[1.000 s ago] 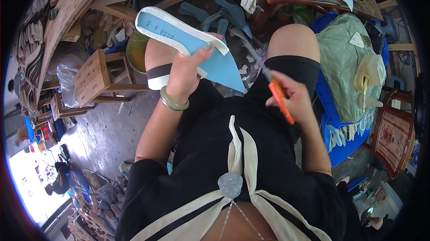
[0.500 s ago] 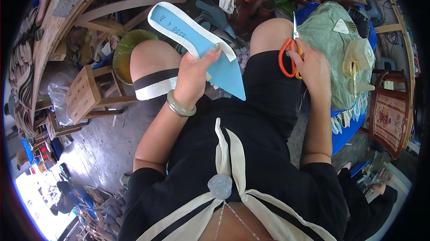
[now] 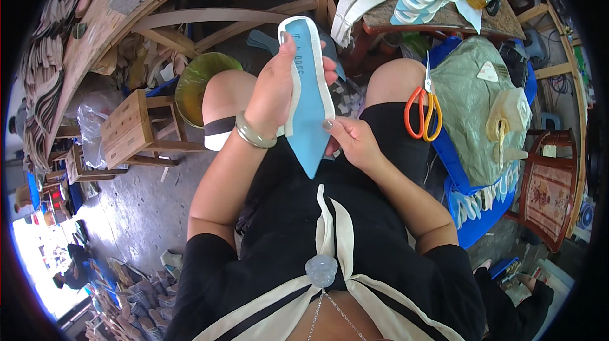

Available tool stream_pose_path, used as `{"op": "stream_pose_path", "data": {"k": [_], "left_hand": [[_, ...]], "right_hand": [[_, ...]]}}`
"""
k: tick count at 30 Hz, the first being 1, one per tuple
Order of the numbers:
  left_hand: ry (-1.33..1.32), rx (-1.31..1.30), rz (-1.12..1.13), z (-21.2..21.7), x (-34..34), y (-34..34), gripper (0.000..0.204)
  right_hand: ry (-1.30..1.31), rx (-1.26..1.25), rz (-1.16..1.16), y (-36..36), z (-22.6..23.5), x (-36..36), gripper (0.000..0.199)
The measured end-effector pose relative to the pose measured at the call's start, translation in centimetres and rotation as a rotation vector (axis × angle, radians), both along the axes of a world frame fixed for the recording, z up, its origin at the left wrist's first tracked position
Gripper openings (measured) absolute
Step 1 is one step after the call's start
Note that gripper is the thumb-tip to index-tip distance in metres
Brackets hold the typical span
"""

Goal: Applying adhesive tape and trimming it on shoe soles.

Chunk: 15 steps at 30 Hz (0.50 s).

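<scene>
Blue insole in curled left hand, edge in pinched right hand; right, blue tub of pale pieces

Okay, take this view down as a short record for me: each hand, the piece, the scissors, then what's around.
Left hand: holds the blue sole piece along its upper part
Right hand: at the piece's lower right edge, thumb on top
Piece: pointed end toward the person; white strip along its rounded end and sides
Scissors: in neither hand; by the right knee, blades pointing away, beside the green sheet
Upper right: blue-and-white pieces on a table
Left: wooden stool
</scene>
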<state>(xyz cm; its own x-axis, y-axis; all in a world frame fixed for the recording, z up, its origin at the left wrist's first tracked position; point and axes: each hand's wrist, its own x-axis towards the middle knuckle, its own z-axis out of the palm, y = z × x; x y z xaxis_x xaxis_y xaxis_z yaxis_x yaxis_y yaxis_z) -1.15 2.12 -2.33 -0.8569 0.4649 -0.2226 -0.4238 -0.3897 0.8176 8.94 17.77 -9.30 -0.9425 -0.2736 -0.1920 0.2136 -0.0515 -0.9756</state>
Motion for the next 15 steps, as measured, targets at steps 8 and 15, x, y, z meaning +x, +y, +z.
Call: {"op": "stream_pose_path", "data": {"k": [8,15], "left_hand": [[0.212,-0.373,-0.306,2.3,-0.1,-0.5,0.056],[0.138,-0.353,-0.314,2.6,0.6,0.2,0.054]], "right_hand": [[0.321,0.040,0.039,4.1,8.8,-10.0,0.041],[0.906,0.517,-0.342,1.6,6.2,-9.1,0.027]]}}
